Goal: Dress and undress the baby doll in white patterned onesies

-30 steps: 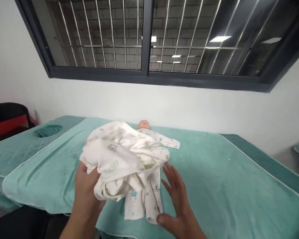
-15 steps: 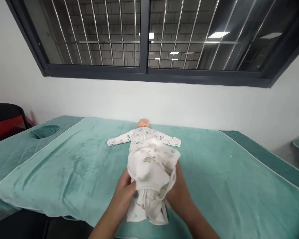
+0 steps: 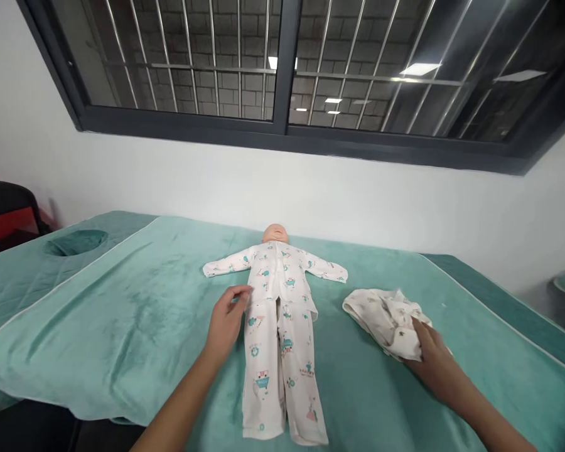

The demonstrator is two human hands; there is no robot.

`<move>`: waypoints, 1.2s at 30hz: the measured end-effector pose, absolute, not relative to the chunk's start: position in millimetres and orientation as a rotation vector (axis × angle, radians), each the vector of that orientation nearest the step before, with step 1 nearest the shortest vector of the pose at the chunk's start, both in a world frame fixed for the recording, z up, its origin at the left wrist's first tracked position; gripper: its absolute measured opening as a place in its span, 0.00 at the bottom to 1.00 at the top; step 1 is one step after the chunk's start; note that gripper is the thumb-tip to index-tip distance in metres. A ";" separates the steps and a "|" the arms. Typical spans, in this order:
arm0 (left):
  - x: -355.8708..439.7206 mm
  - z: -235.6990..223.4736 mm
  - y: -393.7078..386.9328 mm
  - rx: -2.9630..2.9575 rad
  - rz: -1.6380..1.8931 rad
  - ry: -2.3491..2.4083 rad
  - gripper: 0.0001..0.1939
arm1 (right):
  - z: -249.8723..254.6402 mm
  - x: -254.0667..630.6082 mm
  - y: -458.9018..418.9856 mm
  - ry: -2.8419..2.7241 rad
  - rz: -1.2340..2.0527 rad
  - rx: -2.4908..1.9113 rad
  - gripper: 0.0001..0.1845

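Observation:
A baby doll (image 3: 275, 234) lies on its back on the teal towel (image 3: 136, 314), dressed in a white printed sleepsuit (image 3: 277, 326) with arms spread and legs toward me. My left hand (image 3: 226, 320) hovers at the suit's left waist, fingers loosely curled, holding nothing I can see. A crumpled white garment (image 3: 386, 317) lies on the towel to the doll's right. My right hand (image 3: 435, 361) rests on its near edge, fingers pressed onto the cloth.
The towel covers a massage bed (image 3: 522, 314) with a face hole (image 3: 75, 242) at the far left. A white wall and a barred window (image 3: 282, 63) stand behind. A black and red chair (image 3: 4, 213) sits at the left edge.
The crumpled white garment, held up in front of me and then over the doll's legs, now lies on the towel at the right. My left hand has let go and moved to the doll's waist.

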State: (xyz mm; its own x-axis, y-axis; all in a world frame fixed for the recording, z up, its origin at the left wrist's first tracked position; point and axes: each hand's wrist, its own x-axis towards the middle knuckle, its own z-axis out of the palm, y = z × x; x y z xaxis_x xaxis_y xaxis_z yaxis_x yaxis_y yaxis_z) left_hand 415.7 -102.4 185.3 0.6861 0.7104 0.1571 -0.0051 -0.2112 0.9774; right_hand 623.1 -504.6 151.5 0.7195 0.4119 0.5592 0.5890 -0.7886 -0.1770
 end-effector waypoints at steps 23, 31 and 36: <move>577.8 202.0 -51.9 1.954 0.953 0.293 0.20 | 220.6 585.6 -234.6 -0.952 -0.032 -2.012 0.13; 596.2 182.6 -34.3 2.040 0.781 0.234 0.23 | 218.3 668.0 -143.0 -0.814 0.011 -2.370 0.14; 595.3 188.4 -33.8 2.068 0.713 0.227 0.23 | 219.3 670.6 -143.9 -0.827 -0.014 -2.467 0.14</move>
State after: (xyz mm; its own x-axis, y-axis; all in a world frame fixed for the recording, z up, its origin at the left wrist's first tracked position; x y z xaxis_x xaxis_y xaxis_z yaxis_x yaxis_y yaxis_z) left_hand 595.3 -33.8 188.4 0.8161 0.4165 0.4007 -0.1082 -0.5710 0.8138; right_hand 670.6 -143.9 219.3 0.8124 0.5569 0.1729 0.5625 -0.6704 -0.4838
